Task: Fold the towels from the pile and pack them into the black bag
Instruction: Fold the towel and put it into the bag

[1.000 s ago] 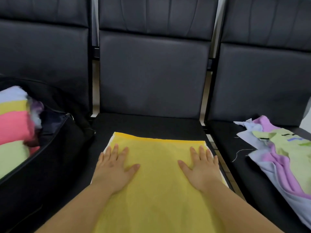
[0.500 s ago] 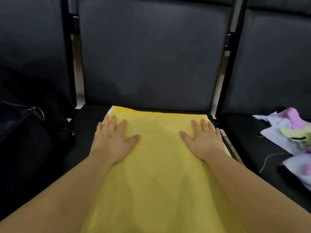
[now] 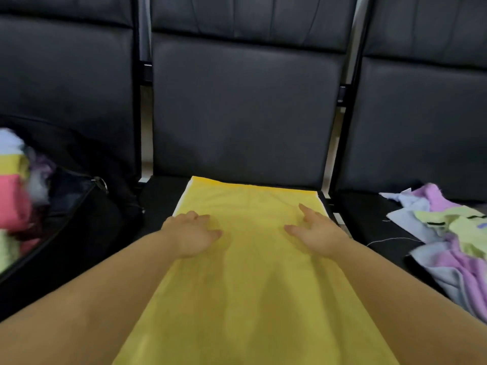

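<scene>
A yellow towel lies spread flat along the middle black seat, reaching from the backrest towards me. My left hand rests on its left part, fingers loosely bent, and my right hand lies on its right part with fingers stretched forward. Neither hand grips the cloth. The black bag stands open on the left seat and holds folded towels in pink, yellow, green and pale blue. A loose pile of towels, purple, pale blue and light green, lies on the right seat.
Three black padded seats with upright backrests stand side by side, with narrow gaps and metal frame bars between them. A metal ring hangs on the bag's rim. A loose white thread trails from the pile.
Both hands have slid a little back towards me on the yellow towel, and the left hand's fingers have bent. The view has swung left, so the bag's towels show again.
</scene>
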`<move>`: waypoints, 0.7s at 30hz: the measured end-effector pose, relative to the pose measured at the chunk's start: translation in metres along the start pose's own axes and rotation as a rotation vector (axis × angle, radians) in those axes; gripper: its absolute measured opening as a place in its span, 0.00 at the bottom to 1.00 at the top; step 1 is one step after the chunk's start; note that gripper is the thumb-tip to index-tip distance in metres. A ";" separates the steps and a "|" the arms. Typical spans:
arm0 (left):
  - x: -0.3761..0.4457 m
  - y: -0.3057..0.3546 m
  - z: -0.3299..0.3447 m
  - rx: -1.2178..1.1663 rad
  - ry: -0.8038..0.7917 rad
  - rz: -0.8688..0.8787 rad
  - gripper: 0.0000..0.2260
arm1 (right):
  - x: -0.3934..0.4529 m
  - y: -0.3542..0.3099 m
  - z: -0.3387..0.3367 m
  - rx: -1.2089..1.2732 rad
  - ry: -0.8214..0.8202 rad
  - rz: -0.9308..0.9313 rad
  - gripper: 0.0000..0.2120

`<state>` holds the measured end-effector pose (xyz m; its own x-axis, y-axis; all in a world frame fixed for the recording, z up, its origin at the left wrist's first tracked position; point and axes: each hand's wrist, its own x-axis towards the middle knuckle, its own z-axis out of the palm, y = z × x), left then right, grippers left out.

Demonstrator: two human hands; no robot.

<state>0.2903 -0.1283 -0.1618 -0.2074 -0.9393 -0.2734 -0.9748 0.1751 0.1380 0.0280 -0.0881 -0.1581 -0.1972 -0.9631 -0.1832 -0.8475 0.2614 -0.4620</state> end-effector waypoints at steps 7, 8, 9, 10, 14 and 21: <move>-0.087 -0.018 0.007 -0.029 -0.008 -0.148 0.25 | -0.080 0.014 -0.008 -0.150 -0.080 0.042 0.45; -0.095 -0.020 0.008 -0.073 -0.004 -0.205 0.24 | -0.088 0.020 -0.009 -0.138 -0.094 0.084 0.46; -0.103 -0.023 0.010 -0.115 0.003 -0.256 0.23 | -0.096 0.025 -0.010 -0.107 -0.097 0.128 0.46; -0.110 -0.025 0.012 -0.150 0.011 -0.295 0.23 | -0.103 0.030 -0.011 -0.071 -0.076 0.168 0.46; -0.136 -0.037 0.016 -0.230 0.007 -0.372 0.19 | -0.130 0.048 -0.011 -0.017 0.061 0.311 0.28; -0.162 -0.034 0.015 -0.311 0.012 -0.341 0.12 | -0.159 0.059 -0.008 -0.001 0.001 0.369 0.14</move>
<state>0.3558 0.0218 -0.1365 0.1239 -0.9316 -0.3418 -0.9158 -0.2399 0.3220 0.0060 0.0797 -0.1495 -0.4903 -0.8040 -0.3365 -0.7199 0.5912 -0.3637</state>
